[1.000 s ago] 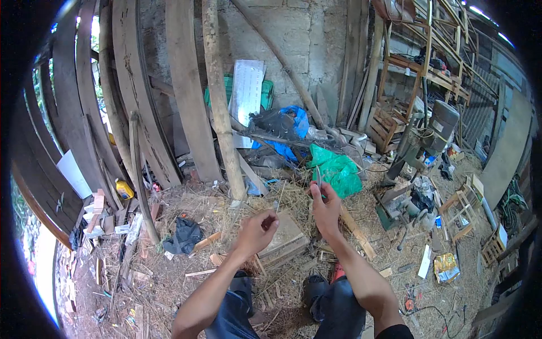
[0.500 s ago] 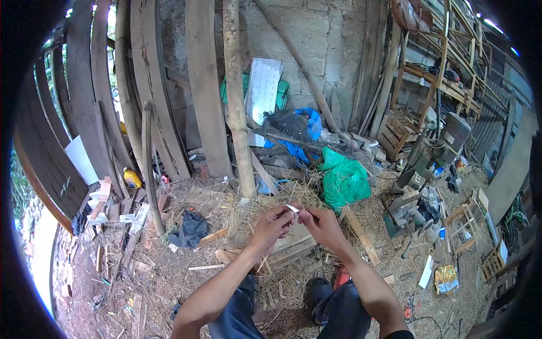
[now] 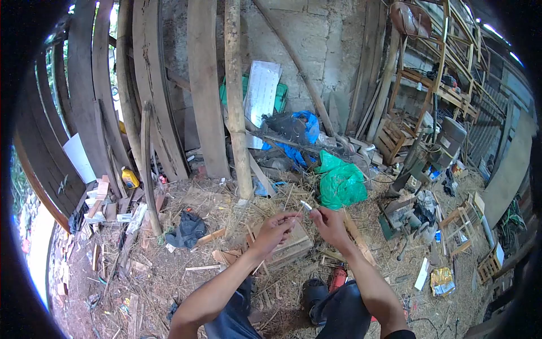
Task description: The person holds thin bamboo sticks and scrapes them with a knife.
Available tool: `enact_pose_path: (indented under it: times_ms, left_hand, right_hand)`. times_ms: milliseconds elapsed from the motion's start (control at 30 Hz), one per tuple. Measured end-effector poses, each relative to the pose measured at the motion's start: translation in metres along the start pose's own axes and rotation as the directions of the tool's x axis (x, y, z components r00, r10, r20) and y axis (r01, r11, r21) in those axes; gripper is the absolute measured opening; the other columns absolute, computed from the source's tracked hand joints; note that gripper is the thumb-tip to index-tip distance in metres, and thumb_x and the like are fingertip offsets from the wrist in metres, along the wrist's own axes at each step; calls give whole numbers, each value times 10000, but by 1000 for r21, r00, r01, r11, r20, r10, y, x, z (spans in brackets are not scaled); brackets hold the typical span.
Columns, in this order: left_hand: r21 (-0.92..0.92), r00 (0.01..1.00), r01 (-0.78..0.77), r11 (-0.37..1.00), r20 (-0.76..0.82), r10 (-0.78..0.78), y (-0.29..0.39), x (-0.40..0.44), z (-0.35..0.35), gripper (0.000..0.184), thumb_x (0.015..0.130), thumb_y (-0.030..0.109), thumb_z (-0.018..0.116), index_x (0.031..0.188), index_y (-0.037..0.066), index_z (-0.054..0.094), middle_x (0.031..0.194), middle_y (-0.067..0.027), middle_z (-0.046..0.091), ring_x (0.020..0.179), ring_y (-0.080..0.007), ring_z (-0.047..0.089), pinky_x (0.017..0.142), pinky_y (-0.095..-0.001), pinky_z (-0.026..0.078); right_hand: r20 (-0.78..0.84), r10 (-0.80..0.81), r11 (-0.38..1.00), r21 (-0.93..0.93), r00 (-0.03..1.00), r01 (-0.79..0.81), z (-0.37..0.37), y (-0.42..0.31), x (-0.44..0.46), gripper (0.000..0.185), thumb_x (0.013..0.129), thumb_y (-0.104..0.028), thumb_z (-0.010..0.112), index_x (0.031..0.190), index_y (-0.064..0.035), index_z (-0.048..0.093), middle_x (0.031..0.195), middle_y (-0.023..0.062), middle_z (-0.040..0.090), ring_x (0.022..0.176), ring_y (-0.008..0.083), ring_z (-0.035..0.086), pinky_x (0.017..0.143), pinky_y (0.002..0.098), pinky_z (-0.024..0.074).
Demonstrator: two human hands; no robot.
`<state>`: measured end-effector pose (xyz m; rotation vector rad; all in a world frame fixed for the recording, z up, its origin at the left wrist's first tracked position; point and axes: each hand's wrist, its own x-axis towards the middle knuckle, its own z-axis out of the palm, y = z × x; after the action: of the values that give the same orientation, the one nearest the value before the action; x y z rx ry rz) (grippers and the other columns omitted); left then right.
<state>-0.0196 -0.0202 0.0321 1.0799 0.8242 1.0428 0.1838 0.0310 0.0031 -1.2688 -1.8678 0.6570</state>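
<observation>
Small blade (image 3: 305, 205), bright and narrow, juts from the pinched fingertips of a person's right hand (image 3: 330, 226); the left hand (image 3: 275, 231) curls close by, thumb near forefinger, its grip impossible to tell. Work appears under way, with what is done or left unclear. Below, a wooden block (image 3: 296, 244) sits on a straw-littered floor (image 3: 158, 282), a green plastic bag (image 3: 342, 183) beyond; upright planks (image 3: 203, 85) stand before a block wall (image 3: 305, 39).

Pale obj. (image 3: 306, 205), R hand (image 3: 329, 224): seems too small to ID
</observation>
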Motion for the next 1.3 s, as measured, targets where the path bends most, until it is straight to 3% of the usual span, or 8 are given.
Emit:
enact_pose_path:
  times_ms: [100, 400, 467, 600, 833, 1000, 1067, 1300]
  left_hand:
    - [-4, 1000, 13, 1000, -28, -13, -2, 4, -2, 240, 924, 188, 522, 1132, 88, 588, 723, 70, 421, 546, 1, 328, 460, -154, 255]
    - [-185, 991, 16, 983, -129, -41, -3, 10, -12, 167, 919, 164, 532, 1064, 86, 558, 777, 28, 460, 517, -21, 359, 441, -163, 263]
    - [-169, 987, -32, 985, -163, 4, -3, 11, -16, 182, 913, 146, 537, 1081, 77, 551, 786, 14, 461, 511, -29, 365, 432, -173, 262]
    - [-162, 978, -58, 985, -209, 24, -3, 13, -21, 219, 909, 135, 538, 1116, 67, 550, 786, 11, 472, 512, -32, 365, 434, -177, 264]
    - [-108, 971, 21, 994, -236, -46, -11, 24, -22, 317, 910, 119, 523, 1223, 66, 527, 797, 13, 488, 526, -30, 358, 438, -177, 265]
    - [-141, 982, 42, 989, -176, -66, -15, 27, -17, 306, 914, 129, 521, 1209, 51, 535, 807, 16, 486, 519, -30, 351, 440, -173, 263]
    - [-148, 989, 23, 989, -143, -45, -13, 26, -13, 300, 905, 113, 527, 1195, 34, 540, 801, 8, 498, 513, -29, 359, 437, -176, 261]
    - [-70, 991, 32, 997, -126, -41, -19, 22, -3, 167, 883, 92, 550, 1028, 13, 574, 768, -6, 522, 503, -26, 373, 428, -189, 263]
  right_hand:
    - [-57, -26, 1000, 4, 998, 26, 14, 33, 7, 197, 905, -172, 554, 947, 12, 607, 575, 1, 498, 521, 69, 428, 462, 277, 346]
    - [271, 407, 910, -203, 872, -361, 6, 10, -4, 216, 888, -161, 521, 984, 19, 594, 728, 188, 633, 632, 250, 644, 555, 368, 481]
    - [246, -88, 798, -563, 965, 216, 15, 54, -14, 260, 867, -195, 530, 978, 31, 596, 742, 217, 632, 555, 285, 637, 526, 394, 513]
    - [210, 339, 860, 325, 917, -393, -6, -4, -6, 364, 850, -154, 559, 1155, 13, 453, 774, 278, 618, 609, 421, 602, 586, 454, 499]
    - [-281, -147, 975, -201, 949, 92, 5, -22, 1, 230, 875, -128, 571, 1065, -13, 509, 637, 159, 595, 566, 220, 618, 503, 353, 446]
    - [9, 186, 940, 291, 982, -181, 11, -31, 1, 193, 840, -128, 623, 963, -15, 525, 662, 173, 609, 572, 345, 602, 512, 384, 450]
    - [-106, -137, 988, 57, 985, 144, 20, -14, 1, 183, 840, -150, 624, 933, -27, 524, 649, 159, 614, 573, 325, 615, 510, 375, 464]
    - [44, -17, 884, -466, 999, 35, 28, -6, -1, 167, 768, -155, 591, 870, -25, 615, 693, 218, 625, 643, 399, 620, 594, 476, 496]
